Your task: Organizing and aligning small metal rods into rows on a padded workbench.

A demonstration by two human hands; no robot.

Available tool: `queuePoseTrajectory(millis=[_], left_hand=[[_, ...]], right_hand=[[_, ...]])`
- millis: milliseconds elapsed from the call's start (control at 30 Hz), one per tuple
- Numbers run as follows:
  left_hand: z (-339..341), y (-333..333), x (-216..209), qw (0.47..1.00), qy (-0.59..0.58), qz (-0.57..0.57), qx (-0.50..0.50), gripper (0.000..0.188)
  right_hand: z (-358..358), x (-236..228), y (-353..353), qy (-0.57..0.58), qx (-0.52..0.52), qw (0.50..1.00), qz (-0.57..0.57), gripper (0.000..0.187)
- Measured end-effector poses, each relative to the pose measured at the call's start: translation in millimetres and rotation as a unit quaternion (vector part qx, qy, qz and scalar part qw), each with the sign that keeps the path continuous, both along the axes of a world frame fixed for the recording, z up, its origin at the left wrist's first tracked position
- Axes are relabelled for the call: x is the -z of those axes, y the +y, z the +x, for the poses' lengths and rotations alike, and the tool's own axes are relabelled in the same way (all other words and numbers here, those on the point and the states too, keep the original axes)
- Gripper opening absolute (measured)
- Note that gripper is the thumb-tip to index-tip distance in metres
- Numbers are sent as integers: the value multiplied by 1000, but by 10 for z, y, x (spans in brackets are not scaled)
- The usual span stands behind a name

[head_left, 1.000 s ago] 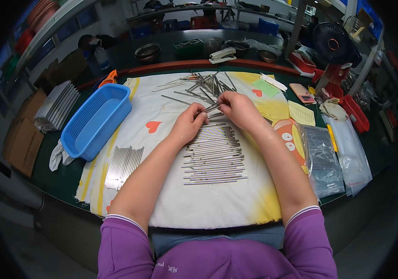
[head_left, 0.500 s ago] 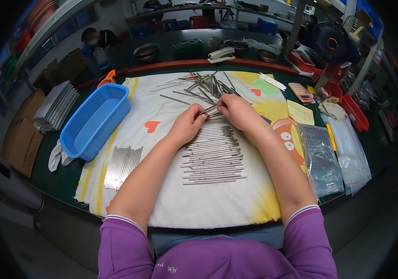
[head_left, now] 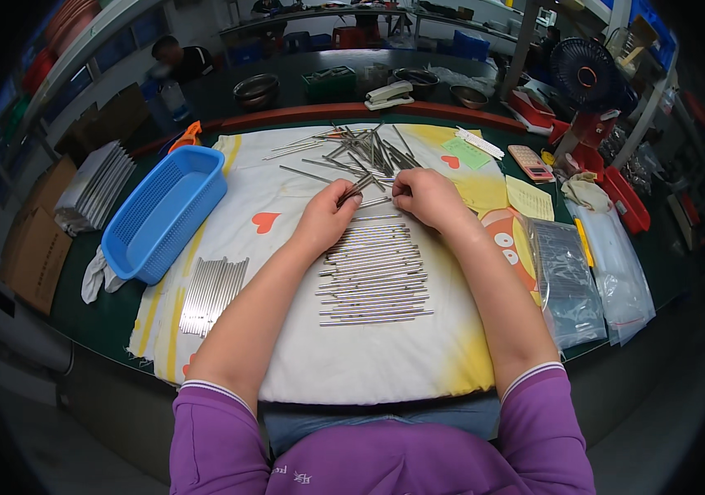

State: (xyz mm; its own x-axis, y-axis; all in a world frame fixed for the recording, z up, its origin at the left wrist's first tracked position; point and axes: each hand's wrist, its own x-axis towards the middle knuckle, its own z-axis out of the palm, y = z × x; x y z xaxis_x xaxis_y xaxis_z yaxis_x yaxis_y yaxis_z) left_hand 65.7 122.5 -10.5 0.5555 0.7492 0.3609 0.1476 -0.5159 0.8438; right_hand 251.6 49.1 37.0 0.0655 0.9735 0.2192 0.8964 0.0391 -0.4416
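Note:
Thin metal rods lie in a heap (head_left: 381, 153) at the far middle of the cloth. Closed around a small bunch of rods (head_left: 358, 188) is my left hand (head_left: 326, 218), just at the near side of that heap. My right hand (head_left: 428, 198) pinches the right end of a single rod (head_left: 376, 203), which lies crosswise between both hands. Below them a column of rods (head_left: 376, 280) is laid side by side across the cloth. A second, neat group of shiny rods (head_left: 215, 295) rests left of my left forearm.
A blue plastic basket (head_left: 167, 213) stands at the left beside stacked white packets (head_left: 95, 188). On the right are clear plastic bags (head_left: 568, 280), a pink calculator (head_left: 531, 162) and a fan (head_left: 585, 73). A stapler (head_left: 389, 95) and metal bowls (head_left: 257, 89) sit beyond the red ledge.
My hands have moved apart, the right one slightly to the right. The bunch in my left hand now tilts upward, and a single rod shows below it near my right fingers.

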Motion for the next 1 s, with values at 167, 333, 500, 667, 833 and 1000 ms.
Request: queuePoseTrajectory(millis=[167, 333, 500, 667, 833, 1000], left_hand=[[0, 3, 4, 1000, 11, 22, -12, 16], [-17, 100, 27, 995, -59, -78, 6, 16], [-74, 85, -73, 986, -91, -138, 35, 12], [-91, 10, -157, 990, -19, -97, 99, 11], [-98, 89, -93, 984, -40, -135, 106, 15], [-123, 207, -69, 970, -165, -173, 37, 18]], right_hand=[[1, -213, -79, 34, -32, 991, -128, 13], [-109, -276, -112, -48, -27, 975, -216, 12], [-128, -258, -123, -69, -48, 979, -188, 14], [-138, -162, -39, 37, -59, 997, -12, 16], [-213, -64, 55, 282, -49, 954, 86, 19], [-172, 34, -7, 60, -43, 997, 15, 25]])
